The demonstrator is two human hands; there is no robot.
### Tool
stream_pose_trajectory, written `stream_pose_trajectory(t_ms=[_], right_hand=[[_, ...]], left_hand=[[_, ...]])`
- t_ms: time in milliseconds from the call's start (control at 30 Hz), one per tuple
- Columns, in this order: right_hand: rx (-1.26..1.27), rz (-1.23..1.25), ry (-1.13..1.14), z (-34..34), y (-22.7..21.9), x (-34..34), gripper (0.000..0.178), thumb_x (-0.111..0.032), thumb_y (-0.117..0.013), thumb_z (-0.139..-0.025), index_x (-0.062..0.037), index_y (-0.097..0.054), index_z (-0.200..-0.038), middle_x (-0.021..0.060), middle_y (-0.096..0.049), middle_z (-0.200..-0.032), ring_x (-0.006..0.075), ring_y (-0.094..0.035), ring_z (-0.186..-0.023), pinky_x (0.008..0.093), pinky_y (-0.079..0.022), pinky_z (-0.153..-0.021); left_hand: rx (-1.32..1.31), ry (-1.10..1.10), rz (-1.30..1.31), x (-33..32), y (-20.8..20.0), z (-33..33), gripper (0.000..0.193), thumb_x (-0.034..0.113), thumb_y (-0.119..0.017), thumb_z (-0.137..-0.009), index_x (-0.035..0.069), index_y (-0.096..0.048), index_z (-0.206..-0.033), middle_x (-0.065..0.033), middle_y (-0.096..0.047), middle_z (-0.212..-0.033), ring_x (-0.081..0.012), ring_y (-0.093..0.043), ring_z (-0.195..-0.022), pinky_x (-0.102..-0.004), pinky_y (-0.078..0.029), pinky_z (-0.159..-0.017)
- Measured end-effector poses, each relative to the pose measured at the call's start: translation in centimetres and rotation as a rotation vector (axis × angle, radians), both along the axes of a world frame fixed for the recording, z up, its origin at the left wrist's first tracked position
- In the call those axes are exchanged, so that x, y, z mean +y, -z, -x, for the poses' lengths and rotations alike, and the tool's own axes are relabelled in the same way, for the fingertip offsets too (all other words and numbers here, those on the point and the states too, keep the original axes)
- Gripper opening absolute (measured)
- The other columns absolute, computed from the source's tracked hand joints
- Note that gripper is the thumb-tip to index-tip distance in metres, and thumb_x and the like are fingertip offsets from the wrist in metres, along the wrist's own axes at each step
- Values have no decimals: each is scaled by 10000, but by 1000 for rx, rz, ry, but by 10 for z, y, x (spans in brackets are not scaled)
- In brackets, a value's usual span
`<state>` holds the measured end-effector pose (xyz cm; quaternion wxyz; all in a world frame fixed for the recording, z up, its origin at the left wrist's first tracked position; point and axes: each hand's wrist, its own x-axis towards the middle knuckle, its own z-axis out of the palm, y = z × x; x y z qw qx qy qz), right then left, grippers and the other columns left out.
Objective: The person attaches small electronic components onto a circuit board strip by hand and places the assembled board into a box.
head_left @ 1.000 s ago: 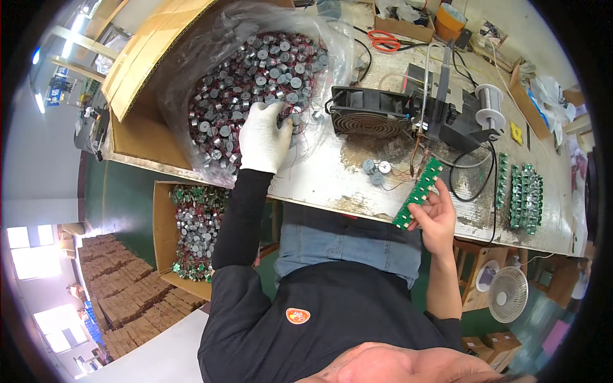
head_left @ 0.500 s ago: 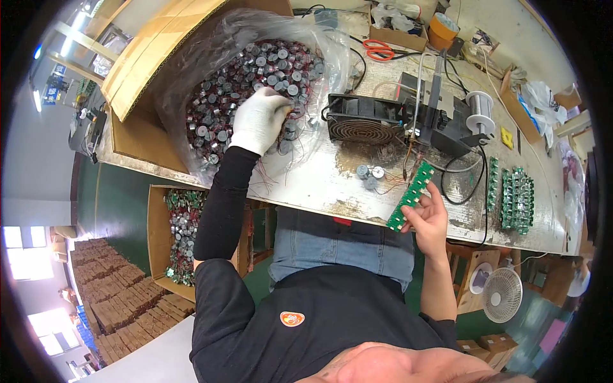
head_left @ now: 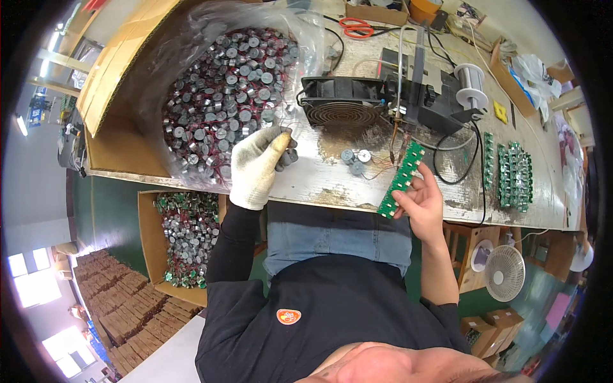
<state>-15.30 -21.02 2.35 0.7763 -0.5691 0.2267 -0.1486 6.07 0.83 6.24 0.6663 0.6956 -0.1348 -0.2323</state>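
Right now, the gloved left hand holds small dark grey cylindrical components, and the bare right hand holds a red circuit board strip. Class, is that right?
Not quite: the strip's colour is wrong. The head view shows the bare right hand holding a green circuit board strip. The gloved left hand does hold small dark grey cylindrical components.

Glove (head_left: 251, 175) matt knit cloth, circuit board (head_left: 402, 177) smooth, semi-glossy. Plastic bag (head_left: 309, 32) shiny, wrinkled; cardboard box (head_left: 121, 60) matt; worktop (head_left: 305, 186) scuffed.
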Motion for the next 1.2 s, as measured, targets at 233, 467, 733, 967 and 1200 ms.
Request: stream_pose_trajectory(t_ms=[233,467,733,967,1200], right_hand=[[-3,-31,-9,5,3,-2,690,78,-622,-830,25,-252,-1411,166,-595,-1044,140,-627,-706,233,-508,-498],[-8,-53,-5,6,2,-3,722,77,-641,-823,27,-231,-1414,170,-591,-1032,142,-631,-692,231,-506,-498],[4,2,-53,6,-2,4,788,45,-630,-851,-17,-154,-1475,146,-543,-1093,114,-592,-709,231,-506,-556],[-17,-59,-83,7,-6,2,767,53,-616,-855,-34,-169,-1472,138,-541,-1115,124,-610,-728,238,-508,-572],[-59,-53,-69,9,2,1,771,90,-602,-846,-64,-177,-1470,191,-535,-1229,143,-632,-745,229,-509,-555]], left_hand=[[-112,-11,-14,-15,3,18,234,161,-624,-915,-42,-658,-1025,-34,-662,-798,-53,-537,-619,-195,-412,-563],[-478,140,-195,-32,14,40,197,131,-627,-910,-58,-646,-961,-36,-614,-731,-77,-552,-609,-214,-431,-566],[4,180,-138,-60,27,88,197,172,-660,-888,-23,-645,-912,-16,-600,-754,-63,-518,-684,-232,-418,-603],[164,237,-44,-80,27,95,178,148,-648,-894,-17,-628,-960,-36,-632,-835,-78,-566,-748,-234,-471,-665],[286,244,-3,-86,25,90,150,120,-649,-888,-25,-635,-923,-35,-643,-822,-81,-583,-745,-230,-480,-668]])
